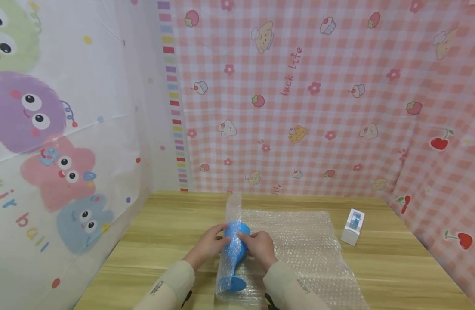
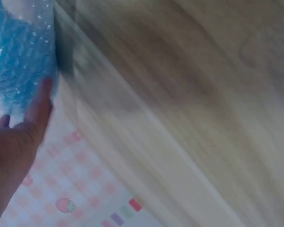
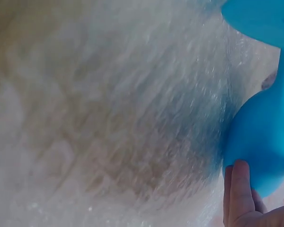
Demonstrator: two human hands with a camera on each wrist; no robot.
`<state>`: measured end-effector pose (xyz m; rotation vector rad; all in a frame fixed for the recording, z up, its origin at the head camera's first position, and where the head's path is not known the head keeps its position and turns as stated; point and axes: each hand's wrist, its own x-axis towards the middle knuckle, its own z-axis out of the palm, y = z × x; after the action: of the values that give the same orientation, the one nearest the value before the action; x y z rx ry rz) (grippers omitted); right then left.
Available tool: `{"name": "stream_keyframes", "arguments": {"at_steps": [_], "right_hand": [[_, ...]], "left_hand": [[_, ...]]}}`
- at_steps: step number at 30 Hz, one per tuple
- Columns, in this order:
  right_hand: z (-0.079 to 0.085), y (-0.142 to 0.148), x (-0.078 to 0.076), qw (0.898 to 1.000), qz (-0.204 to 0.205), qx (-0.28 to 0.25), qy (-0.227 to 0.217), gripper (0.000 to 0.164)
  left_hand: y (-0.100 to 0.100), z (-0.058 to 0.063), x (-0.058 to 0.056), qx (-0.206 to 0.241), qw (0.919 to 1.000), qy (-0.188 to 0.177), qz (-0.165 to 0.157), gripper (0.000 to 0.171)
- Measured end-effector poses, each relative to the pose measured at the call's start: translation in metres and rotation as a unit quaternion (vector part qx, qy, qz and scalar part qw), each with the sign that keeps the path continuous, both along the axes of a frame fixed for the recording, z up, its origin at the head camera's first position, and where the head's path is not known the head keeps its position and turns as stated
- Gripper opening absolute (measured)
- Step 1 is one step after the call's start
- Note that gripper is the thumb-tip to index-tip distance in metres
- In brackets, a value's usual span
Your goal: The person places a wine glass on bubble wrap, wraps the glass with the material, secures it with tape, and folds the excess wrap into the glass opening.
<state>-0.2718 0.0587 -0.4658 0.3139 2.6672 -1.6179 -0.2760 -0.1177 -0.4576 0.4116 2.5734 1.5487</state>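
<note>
A blue stemmed goblet (image 1: 238, 284) lies on its side along the left edge of a sheet of clear bubble wrap (image 1: 299, 243), its foot toward me. The sheet's left part folds up over the bowl and stem. From the left, my left hand (image 1: 208, 246) holds the bowl through this fold; the left wrist view shows its fingers (image 2: 39, 109) against the wrapped blue side. My right hand (image 1: 262, 247) grips the bowl from the right, thumb on top. In the right wrist view, its fingers (image 3: 241, 194) press the bare goblet (image 3: 258, 135) near the rim.
A small white tape dispenser (image 1: 352, 228) with a blue roll stands on the wooden table (image 1: 164, 224), right of the bubble wrap. A pink checked cloth (image 1: 291, 107) hangs behind the table, and a white cartoon-printed sheet (image 1: 117, 107) hangs at the left.
</note>
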Motion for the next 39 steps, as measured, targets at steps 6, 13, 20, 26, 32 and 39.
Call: {"name": "stream_keyframes", "arguments": {"at_steps": [6, 13, 20, 26, 32, 39], "right_hand": [[0.001, -0.005, 0.007, 1.000, -0.003, -0.024, 0.006, 0.047], [-0.002, 0.000, 0.007, 0.999, 0.015, -0.037, 0.010, 0.045], [-0.004, 0.007, 0.004, 0.996, 0.015, -0.079, -0.023, 0.052], [-0.007, 0.009, 0.004, 0.996, 0.024, -0.080, -0.017, 0.053], [-0.013, 0.014, 0.001, 0.991, 0.064, -0.118, -0.021, 0.048], [-0.017, 0.021, -0.001, 0.987, 0.088, -0.126, -0.041, 0.052]], "left_hand": [[-0.005, -0.001, -0.006, 0.016, 0.9989, -0.043, -0.009, 0.045], [-0.004, -0.001, -0.008, 0.011, 0.9987, -0.045, -0.018, 0.046], [0.002, -0.001, -0.001, 0.026, 0.9987, -0.034, -0.029, 0.048], [0.003, -0.001, 0.004, 0.006, 0.9993, -0.011, -0.035, 0.049], [0.008, 0.000, 0.005, -0.055, 0.9968, 0.046, -0.035, 0.052], [0.018, 0.006, 0.004, -0.091, 0.9953, 0.030, -0.014, 0.055]]}}
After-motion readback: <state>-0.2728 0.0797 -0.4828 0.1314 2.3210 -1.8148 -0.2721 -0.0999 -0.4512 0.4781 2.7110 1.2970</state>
